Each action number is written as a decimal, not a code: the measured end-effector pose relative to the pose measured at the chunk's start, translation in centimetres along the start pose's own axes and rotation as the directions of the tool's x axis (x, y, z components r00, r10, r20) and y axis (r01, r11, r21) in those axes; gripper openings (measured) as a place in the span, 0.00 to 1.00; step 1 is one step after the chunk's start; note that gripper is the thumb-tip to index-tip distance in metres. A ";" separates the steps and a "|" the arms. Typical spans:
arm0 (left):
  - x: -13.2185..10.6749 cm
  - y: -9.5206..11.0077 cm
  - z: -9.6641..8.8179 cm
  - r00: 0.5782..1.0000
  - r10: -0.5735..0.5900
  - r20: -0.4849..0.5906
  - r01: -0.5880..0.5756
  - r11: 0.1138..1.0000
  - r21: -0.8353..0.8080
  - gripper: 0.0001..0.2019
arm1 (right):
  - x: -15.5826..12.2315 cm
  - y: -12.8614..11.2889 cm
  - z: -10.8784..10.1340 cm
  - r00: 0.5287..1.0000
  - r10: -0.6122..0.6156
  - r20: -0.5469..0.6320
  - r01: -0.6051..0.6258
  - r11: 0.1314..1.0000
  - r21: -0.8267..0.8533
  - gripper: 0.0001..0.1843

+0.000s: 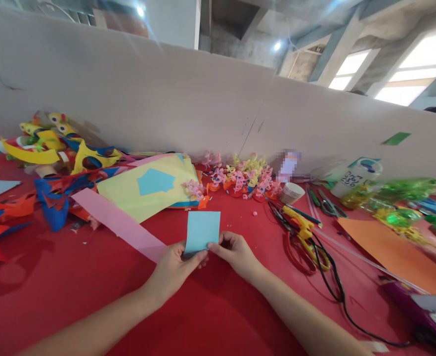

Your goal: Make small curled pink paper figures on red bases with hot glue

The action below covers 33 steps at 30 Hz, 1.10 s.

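Note:
Between my two hands is a small light blue piece of paper, raised above the red table. My left hand pinches its lower left part, thumb in front and fingers behind. At the lower right corner, my right hand grips it between thumb and bent fingers. A pink paper strip lies just beyond my left hand. Behind it sits a yellow paper sheet with a blue paper cutout on top.
Scissors, a black cord and a purple glue gun lie to the right, near an orange sheet. Pink and yellow curled paper pieces cluster at the back. Colourful paper crafts pile up at left, before a white partition.

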<state>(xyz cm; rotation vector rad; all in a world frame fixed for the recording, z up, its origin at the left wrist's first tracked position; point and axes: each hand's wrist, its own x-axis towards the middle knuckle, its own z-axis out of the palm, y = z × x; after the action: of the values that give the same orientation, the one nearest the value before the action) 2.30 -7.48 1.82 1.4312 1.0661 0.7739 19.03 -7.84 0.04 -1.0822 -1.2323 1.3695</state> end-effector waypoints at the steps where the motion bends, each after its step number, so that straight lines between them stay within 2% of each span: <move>1: 0.0 0.1 0.0 1.000 0.000 -0.005 0.000 1.000 -0.007 0.11 | 0.0 0.0 0.0 1.000 -0.005 0.006 0.005 1.000 -0.001 0.20; 13: 0.1 0.0 -0.1 1.000 -0.017 -0.020 0.016 0.998 -0.058 0.12 | -0.1 -0.4 0.2 0.999 -0.043 -0.002 0.043 0.999 0.013 0.19; 19: 0.1 0.1 -0.2 0.996 0.025 -0.087 -0.023 1.000 0.018 0.11 | 0.0 -0.4 0.1 0.996 -0.050 -0.069 0.048 0.998 -0.037 0.21; 33: 0.0 0.3 -0.1 0.998 0.004 -0.061 -0.007 0.999 -0.051 0.11 | 0.1 -0.3 -0.1 0.996 -0.060 -0.058 0.055 0.995 -0.082 0.22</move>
<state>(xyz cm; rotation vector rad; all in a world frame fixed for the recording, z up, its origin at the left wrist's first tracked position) 2.28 -7.38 2.08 1.3753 1.0818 0.8480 19.17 -7.75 0.32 -1.1273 -1.2737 1.2437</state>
